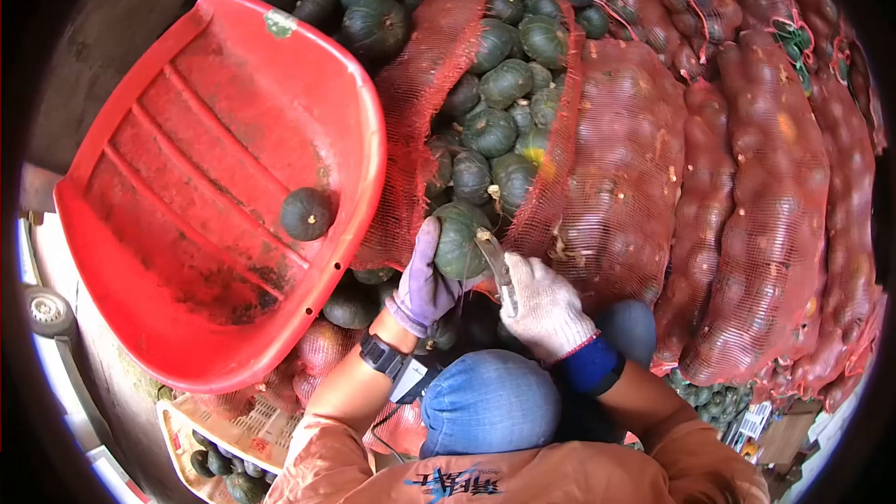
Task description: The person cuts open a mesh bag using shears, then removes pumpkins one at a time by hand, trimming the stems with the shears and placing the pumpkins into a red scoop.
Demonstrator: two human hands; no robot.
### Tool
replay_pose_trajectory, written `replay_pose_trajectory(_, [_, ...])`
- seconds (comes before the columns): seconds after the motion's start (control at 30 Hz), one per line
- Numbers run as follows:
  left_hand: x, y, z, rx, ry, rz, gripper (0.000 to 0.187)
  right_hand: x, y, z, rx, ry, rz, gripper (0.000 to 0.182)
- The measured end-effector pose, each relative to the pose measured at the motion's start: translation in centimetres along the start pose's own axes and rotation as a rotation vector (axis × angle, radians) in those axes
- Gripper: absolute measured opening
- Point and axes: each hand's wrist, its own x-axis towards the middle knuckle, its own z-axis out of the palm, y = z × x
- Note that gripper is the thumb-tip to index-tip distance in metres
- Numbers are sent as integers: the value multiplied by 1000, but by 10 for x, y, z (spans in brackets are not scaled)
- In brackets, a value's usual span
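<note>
My left hand (pixel 425 282), in a purple glove, is closed around the side of a dark green kabocha squash (pixel 457 241). In a whitish knit glove, my right hand (pixel 546 308) grips a pair of pruning shears (pixel 501 275), whose jaws touch the right side of that squash by its pale stem. Just beyond both hands lies an opened red mesh sack (pixel 406 149), with many more green squashes (pixel 490 133) showing through the opening. The underside of the held squash is hidden.
A large red plastic scoop-shaped tub (pixel 201 159) is tilted at the left, with one squash (pixel 307 214) inside. Filled mesh sacks (pixel 621 177) line the right. Loose squashes (pixel 373 26) lie behind the tub. A pale crate (pixel 243 420) sits at lower left.
</note>
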Motion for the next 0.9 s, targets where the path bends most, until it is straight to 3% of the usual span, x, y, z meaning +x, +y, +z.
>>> replay_pose_trajectory(0.07, [3, 0, 2, -23, 8, -44, 62, 4, -11, -11, 110, -236, 169, 30])
replay_pose_trajectory(0.13, [5, 1, 5, 99, 37, -59, 61, -4, 2, 5, 140, -83, 162, 29])
replay_pose_trajectory(0.23, [2, 12, 24, 144, -19, -118, 54, -6, 6, 2, 66, 63, -11, 32])
replay_pose_trajectory(0.33, [9, 18, 26, 315, -12, -92, 51, -8, 17, 12, 366, -70, 47, 37])
replay_pose_trajectory(0.37, [12, 18, 29, 388, -16, -73, 50, -16, 14, 11, 553, -19, 101, 46])
replay_pose_trajectory(0.47, [-3, 23, 47, 475, 23, 50, 55, -20, 36, 12, 1570, -189, 136, 49])
replay_pose_trajectory(0.53, [-31, 46, 92, 613, -103, 234, 67, -19, 51, 16, 2236, -222, 151, 57])
replay_pose_trajectory(0.6, [-64, 63, 93, 690, 62, 483, 68, -23, 88, 25, 2343, -228, 367, 53])
replay_pose_trajectory(0.63, [-77, 75, 96, 770, 160, 657, 64, -29, 110, 41, 2314, -236, 327, 47])
replay_pose_trajectory(0.7, [-89, 100, 108, 1094, 522, 1051, 55, -48, 106, 29, 2089, -176, 449, 49])
replay_pose_trajectory(0.77, [-90, 116, 111, 1408, 879, 1279, 46, -57, 94, 14, 1871, -175, 490, 54])
replay_pose_trajectory(0.8, [-94, 120, 95, 1508, 903, 1362, 42, -61, 93, 14, 1823, -162, 490, 54])
replay_pose_trajectory(0.83, [-108, 126, 74, 2387, 1060, 1336, 40, -64, 92, 16, 1772, -147, 484, 54])
replay_pose_trajectory(0.87, [-72, 90, 121, 1719, 1237, 1437, 39, -65, 89, 14, 1717, -127, 480, 54])
replay_pose_trajectory(0.9, [-67, 77, 115, 1710, 931, 1405, 39, -64, 75, -2, 1700, -111, 536, 56])
